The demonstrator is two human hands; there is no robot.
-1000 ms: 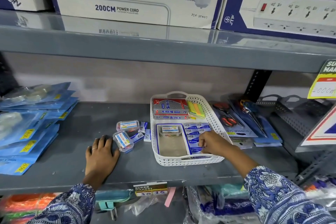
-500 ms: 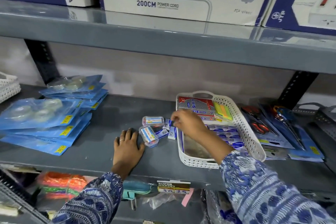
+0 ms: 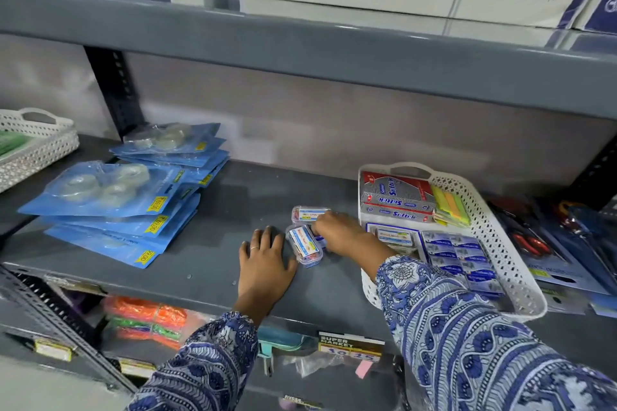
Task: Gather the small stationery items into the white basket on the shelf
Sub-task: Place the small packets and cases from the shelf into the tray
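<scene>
Since the basket [image 3: 494, 237], our right hand [image 3: 337, 232] has crossed to the two loose boxes [image 3: 305, 245] (fingers curled, grip unclear); left hand [image 3: 265, 264] spread flat; most items already gathered

Even bright light, wide-angle edge warp

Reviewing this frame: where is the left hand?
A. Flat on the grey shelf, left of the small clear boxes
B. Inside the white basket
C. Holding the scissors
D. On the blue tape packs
A: the left hand lies palm down on the grey shelf, just left of the small clear boxes.
</scene>
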